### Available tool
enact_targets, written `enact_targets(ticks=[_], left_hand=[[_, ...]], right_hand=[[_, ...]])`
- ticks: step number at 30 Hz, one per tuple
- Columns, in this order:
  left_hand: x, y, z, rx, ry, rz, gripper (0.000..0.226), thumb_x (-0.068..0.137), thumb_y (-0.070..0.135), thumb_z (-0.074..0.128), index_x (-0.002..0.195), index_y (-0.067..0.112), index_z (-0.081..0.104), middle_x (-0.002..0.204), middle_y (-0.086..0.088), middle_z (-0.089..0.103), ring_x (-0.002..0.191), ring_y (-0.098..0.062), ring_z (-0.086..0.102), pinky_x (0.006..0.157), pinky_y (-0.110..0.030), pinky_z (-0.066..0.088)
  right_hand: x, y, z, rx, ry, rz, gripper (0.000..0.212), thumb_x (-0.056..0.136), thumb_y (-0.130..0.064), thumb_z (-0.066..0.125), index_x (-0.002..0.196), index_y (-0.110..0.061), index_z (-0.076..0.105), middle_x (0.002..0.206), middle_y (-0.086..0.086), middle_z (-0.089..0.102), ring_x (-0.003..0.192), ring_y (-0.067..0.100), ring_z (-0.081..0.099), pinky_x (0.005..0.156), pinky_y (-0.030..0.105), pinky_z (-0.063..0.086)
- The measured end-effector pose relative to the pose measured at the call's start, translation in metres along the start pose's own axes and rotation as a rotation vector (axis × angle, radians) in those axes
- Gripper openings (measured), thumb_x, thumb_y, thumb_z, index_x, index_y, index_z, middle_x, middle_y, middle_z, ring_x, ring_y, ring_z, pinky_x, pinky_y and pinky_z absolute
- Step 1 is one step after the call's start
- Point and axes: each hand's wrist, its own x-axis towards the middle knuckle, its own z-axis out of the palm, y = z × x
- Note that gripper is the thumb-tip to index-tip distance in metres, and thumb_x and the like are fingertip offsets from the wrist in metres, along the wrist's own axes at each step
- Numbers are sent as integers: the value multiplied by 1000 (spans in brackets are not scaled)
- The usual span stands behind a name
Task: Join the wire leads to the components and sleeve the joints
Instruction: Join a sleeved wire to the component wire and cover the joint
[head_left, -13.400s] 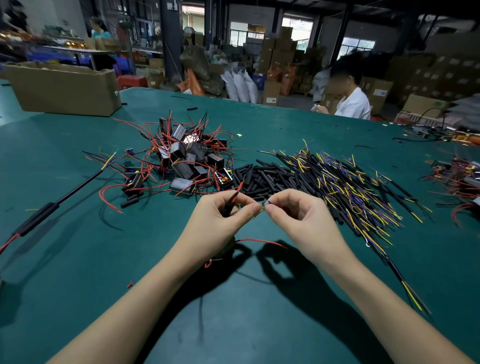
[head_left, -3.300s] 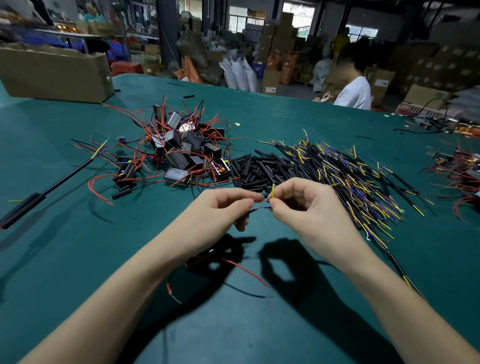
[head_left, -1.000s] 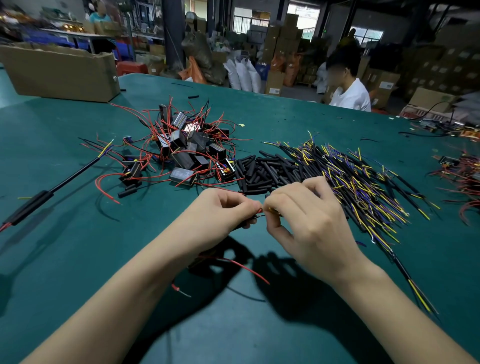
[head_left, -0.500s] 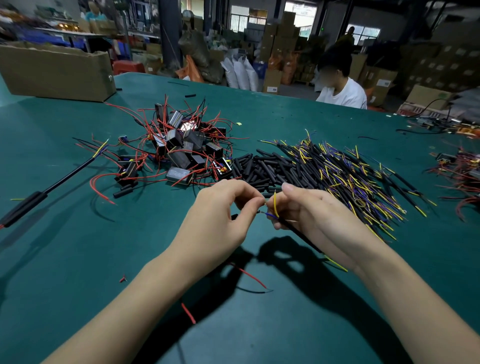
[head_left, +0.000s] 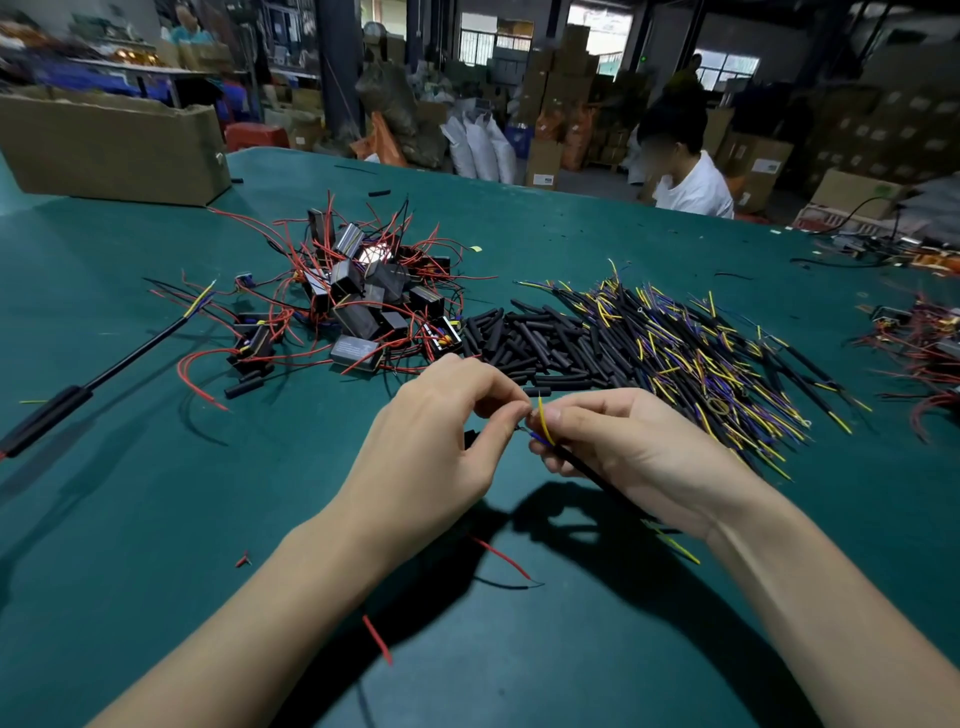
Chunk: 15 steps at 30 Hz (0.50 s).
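From the head camera, no brand, label or writing can be read: the white labels on the cardboard cartons (head_left: 545, 180) at the far side are too blurred.

Both hands meet above the green table (head_left: 130, 519), near the middle. The left hand (head_left: 441, 441) has its fingers curled, thumb and forefinger pinching a fine lead at the joint; a black component is mostly hidden beneath its palm, and a red lead (head_left: 501, 557) trails out below onto the table. The right hand (head_left: 623, 457) is curled round a black sheathed wire (head_left: 587, 470), whose yellow lead (head_left: 543, 423) stands up by the thumb and whose blue lead points at the left fingertips.

Beyond the hands lie, from left to right, a heap of black components with red leads (head_left: 363, 296), a pile of black sleeves (head_left: 530, 345), and a spread of sheathed wires with yellow and blue ends (head_left: 701, 353).

Against half a second ago the hands sit almost where they were, the fingertips drawn slightly closer at the joint. One second ago the right hand covered the wire, back uppermost; now the wire and its yellow lead show.
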Motion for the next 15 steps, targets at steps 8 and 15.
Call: enact_targets(ticks=[8, 15], left_hand=[[0, 1, -1, -1, -17, 15, 10, 87, 24, 59, 85, 17, 66, 80, 12, 61, 77, 0, 50, 68, -10, 33], [4, 3, -1, -325, -95, -315, 16, 86, 14, 66, 71, 18, 70, 61, 11, 64, 48, 9, 48, 53, -4, 34]], right_hand=[[-2, -3, 3, -140, 76, -124, 6, 81, -13, 68, 75, -13, 71, 72, 2, 68, 62, 9, 58, 63, 14, 46], [-7, -6, 17, -920, 320, -493, 11, 82, -12, 67, 74, -18, 64, 68, -9, 63, 64, 4, 56, 65, 19, 42]])
